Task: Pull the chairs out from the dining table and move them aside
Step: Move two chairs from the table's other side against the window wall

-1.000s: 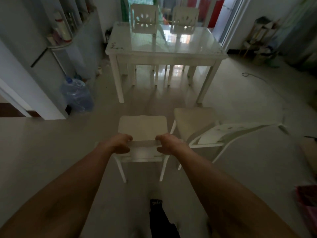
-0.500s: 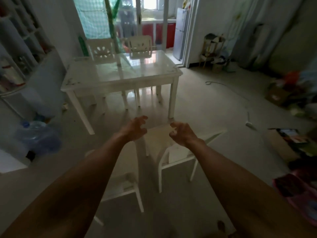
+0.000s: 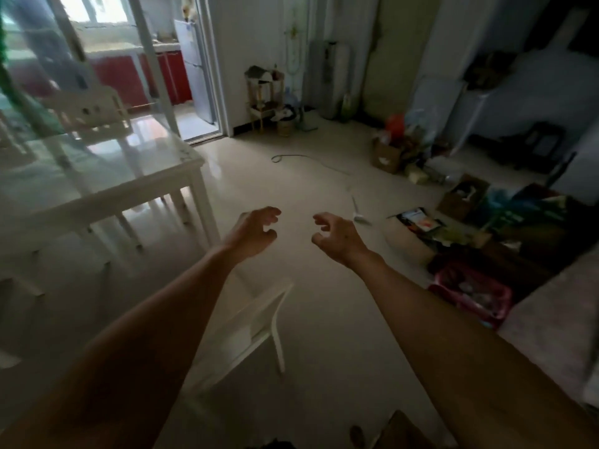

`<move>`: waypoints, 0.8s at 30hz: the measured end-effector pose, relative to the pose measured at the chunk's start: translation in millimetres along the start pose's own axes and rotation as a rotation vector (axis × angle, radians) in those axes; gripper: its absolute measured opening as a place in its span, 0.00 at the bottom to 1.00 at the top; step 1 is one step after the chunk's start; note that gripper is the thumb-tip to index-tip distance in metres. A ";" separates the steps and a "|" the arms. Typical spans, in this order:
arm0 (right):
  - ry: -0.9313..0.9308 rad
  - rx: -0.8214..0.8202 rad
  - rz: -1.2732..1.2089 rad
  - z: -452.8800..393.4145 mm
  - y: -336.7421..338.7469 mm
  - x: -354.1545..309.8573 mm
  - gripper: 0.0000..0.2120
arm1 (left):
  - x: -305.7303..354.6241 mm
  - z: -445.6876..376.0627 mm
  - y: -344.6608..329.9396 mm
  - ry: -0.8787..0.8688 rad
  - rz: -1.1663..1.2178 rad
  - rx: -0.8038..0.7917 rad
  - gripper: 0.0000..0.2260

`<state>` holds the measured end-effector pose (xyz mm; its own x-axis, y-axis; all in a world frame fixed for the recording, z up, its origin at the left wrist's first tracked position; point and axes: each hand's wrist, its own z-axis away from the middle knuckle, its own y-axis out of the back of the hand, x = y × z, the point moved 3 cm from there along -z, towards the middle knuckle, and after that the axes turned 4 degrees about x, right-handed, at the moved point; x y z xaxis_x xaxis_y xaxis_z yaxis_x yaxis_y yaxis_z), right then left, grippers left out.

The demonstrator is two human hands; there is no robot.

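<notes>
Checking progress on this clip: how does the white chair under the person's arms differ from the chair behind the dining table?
The near chair stands on open floor, clear of the dining table; the far chair sits against the table's far edge. The near one is partly hidden by the left arm; the far one shows its cut-out backrest. Both are white, and neither is held.

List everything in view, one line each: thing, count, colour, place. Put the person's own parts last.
dining table: one, white with glass top, left.
chair at table: one seen, white, far side of the table.
pulled-out chair: one, white, on the floor under the left forearm.
fridge: one, pale, in the far room.
small shelf rack: one, light wood, by the far wall.
cable: one, pale, on the floor mid-room.
cardboard boxes: several, brown, right side.
basket: one, pink, lower right.
left hand: open, empty, centre.
right hand: open, empty, centre.
</notes>
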<state>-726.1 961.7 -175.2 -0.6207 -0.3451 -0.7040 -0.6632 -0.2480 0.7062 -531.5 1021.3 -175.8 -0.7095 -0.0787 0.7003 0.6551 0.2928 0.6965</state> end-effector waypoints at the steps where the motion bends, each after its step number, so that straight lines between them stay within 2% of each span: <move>1: -0.025 0.013 -0.008 -14.4 11.2 13.2 0.25 | 8.0 -23.3 -14.7 -0.028 -0.003 -0.020 0.22; 6: -0.092 0.068 -0.021 -111.6 46.0 85.8 0.26 | 22.5 -141.8 -89.2 -0.085 -0.005 -0.099 0.23; 12: -0.083 0.052 0.010 -283.8 58.9 150.9 0.25 | 0.6 -314.9 -151.0 -0.048 0.038 -0.078 0.23; 18: -0.065 -0.051 -0.008 -424.7 59.7 164.3 0.25 | -23.8 -435.9 -147.7 0.052 0.014 -0.035 0.22; 24: 0.054 -0.124 -0.046 -556.7 54.5 142.7 0.26 | -46.4 -534.7 -110.3 0.120 -0.057 0.074 0.22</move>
<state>-617.9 395.0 -195.5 -0.5647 -0.3783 -0.7335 -0.6316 -0.3739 0.6792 -431.9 483.1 -201.6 -0.7059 -0.2094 0.6766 0.5905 0.3533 0.7255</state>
